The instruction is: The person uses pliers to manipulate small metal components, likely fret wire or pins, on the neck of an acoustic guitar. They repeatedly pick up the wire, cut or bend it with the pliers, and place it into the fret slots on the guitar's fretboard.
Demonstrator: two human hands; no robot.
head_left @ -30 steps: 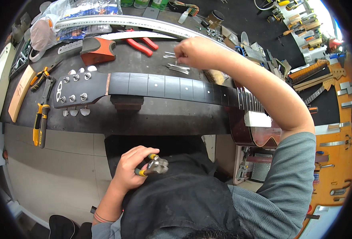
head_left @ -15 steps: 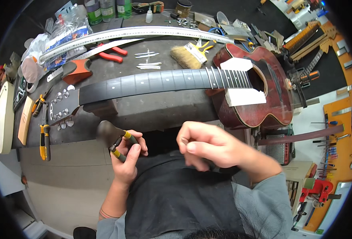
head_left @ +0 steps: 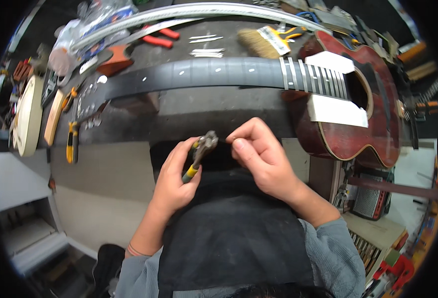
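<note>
My left hand [head_left: 171, 181] is closed around end-cutting pliers [head_left: 208, 144] with yellow and dark handles, their metal head turned toward my right hand. Thumb and forefinger of my right hand [head_left: 263, 161] are pinched together just right of the pliers' head. What they hold is too small to make out. Both hands are over my black apron [head_left: 234, 223], in front of the bench. Beyond them lies a red acoustic guitar [head_left: 335, 141]. Its dark fingerboard [head_left: 194, 77] carries metal frets at the body end only. White pieces [head_left: 338, 111] cover the top beside it.
Thin silvery strips [head_left: 208, 52] lie behind the neck, with a brush [head_left: 263, 42], red-handled pliers [head_left: 157, 40] and a long metal ruler [head_left: 194, 10]. More yellow-handled pliers [head_left: 72, 141] hang over the bench's front edge. A cream guitar body [head_left: 29, 119] stands far left.
My left hand has brought the pliers rightward, close to the right hand's fingertips. The right hand is raised slightly. The whole view has shifted, so the bench appears higher.
</note>
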